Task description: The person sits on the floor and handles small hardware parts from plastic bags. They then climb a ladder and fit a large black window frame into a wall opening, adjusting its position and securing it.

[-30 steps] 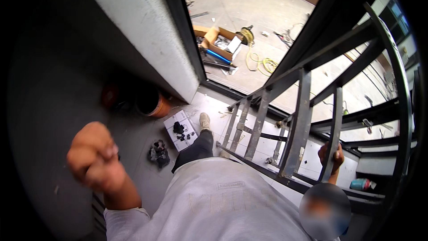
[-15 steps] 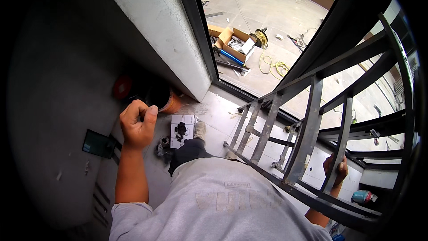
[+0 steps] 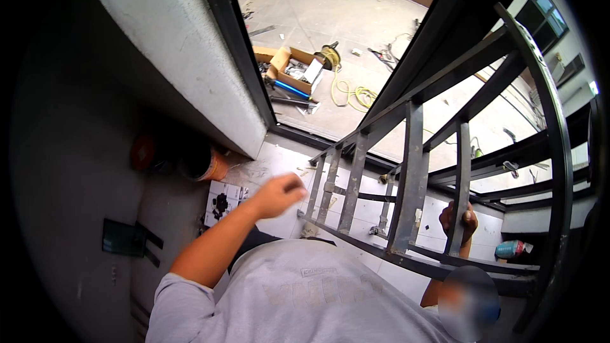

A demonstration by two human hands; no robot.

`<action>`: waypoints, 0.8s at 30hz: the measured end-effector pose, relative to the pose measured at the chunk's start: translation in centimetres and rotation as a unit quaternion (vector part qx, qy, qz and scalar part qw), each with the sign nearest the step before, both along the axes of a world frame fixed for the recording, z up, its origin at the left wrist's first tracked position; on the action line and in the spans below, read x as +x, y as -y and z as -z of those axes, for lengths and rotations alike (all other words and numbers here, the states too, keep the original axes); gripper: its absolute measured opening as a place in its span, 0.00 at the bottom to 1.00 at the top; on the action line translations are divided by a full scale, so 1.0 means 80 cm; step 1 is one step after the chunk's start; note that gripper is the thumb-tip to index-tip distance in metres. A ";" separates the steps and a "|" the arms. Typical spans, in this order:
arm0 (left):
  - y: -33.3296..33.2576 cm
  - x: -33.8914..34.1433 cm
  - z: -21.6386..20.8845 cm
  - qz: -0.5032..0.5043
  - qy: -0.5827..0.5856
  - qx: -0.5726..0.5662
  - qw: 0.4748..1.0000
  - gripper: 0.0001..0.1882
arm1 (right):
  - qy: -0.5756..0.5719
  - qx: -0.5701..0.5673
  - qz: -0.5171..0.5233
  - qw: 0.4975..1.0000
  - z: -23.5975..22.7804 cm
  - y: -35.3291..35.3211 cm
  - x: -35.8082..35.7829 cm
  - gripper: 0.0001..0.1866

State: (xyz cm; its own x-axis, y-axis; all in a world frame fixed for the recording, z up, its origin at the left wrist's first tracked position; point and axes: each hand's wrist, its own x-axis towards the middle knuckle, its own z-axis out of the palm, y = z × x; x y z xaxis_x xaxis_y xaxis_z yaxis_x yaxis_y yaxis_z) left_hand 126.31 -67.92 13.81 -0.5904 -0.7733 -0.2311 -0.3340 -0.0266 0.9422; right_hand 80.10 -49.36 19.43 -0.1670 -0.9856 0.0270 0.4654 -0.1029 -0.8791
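A dark metal ladder-like frame [image 3: 406, 171] with several flat rungs leans across the right half of the view. Wrapped round one of its narrow bars is my right hand [image 3: 469, 221], closed on the metal at the lower right. My left hand [image 3: 278, 197] hovers in front of my body, just left of the frame's lower end and apart from it. Its fingers look curled but are smeared by motion, so whether it holds anything is unclear.
An orange bucket [image 3: 213, 164] and a white box [image 3: 223, 202] with black pieces on it stand at the left. Beyond the dark door frame [image 3: 298, 136] lie an open cardboard box [image 3: 298, 73], a cable reel [image 3: 329, 57] and a yellow hose [image 3: 349, 95]. A blue-and-red packet [image 3: 511, 249] lies at right.
My left hand has swung rightward and down from beside the bucket toward the metal frame. My right hand keeps its hold on the bar. The whole view has shifted a little.
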 end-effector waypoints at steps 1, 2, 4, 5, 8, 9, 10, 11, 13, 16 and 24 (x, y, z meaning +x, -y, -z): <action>-0.006 -0.028 0.035 0.068 -0.006 0.059 0.996 0.15 | -0.015 0.011 0.015 1.000 -0.003 0.001 0.002 0.23; -0.010 -0.055 0.068 0.140 0.025 0.086 0.986 0.18 | -0.055 0.036 0.034 0.997 -0.010 0.000 0.002 0.23; -0.026 -0.103 0.093 0.257 0.047 0.166 0.951 0.25 | -0.134 0.097 0.067 0.984 -0.028 -0.010 0.005 0.22; -0.035 -0.125 0.097 0.300 0.038 0.218 0.928 0.28 | -0.173 0.130 0.079 0.973 -0.038 -0.014 0.006 0.22; -0.078 -0.173 0.115 0.306 -0.233 0.439 0.812 0.31 | -0.208 0.153 0.090 0.962 -0.045 -0.016 0.007 0.22; -0.089 -0.185 0.098 0.285 -0.350 0.509 0.733 0.31 | -0.202 0.149 0.093 0.964 -0.044 -0.019 0.005 0.22; -0.087 -0.189 0.066 0.299 -0.406 0.555 0.662 0.31 | -0.189 0.145 0.079 0.968 -0.043 -0.018 0.001 0.22; -0.080 -0.190 0.028 0.310 -0.457 0.596 0.583 0.30 | -0.185 0.142 0.101 0.967 -0.042 -0.017 0.005 0.21; -0.075 -0.184 -0.020 0.304 -0.450 0.543 0.641 0.31 | -0.164 0.104 0.099 0.976 -0.035 -0.022 0.003 0.19; -0.076 -0.172 -0.060 0.327 -0.380 0.402 0.766 0.34 | -0.147 0.077 0.060 0.984 -0.026 -0.026 -0.018 0.19; -0.045 -0.151 -0.063 0.294 -0.319 0.401 0.807 0.48 | -0.021 0.032 0.076 0.996 0.001 -0.028 -0.005 0.19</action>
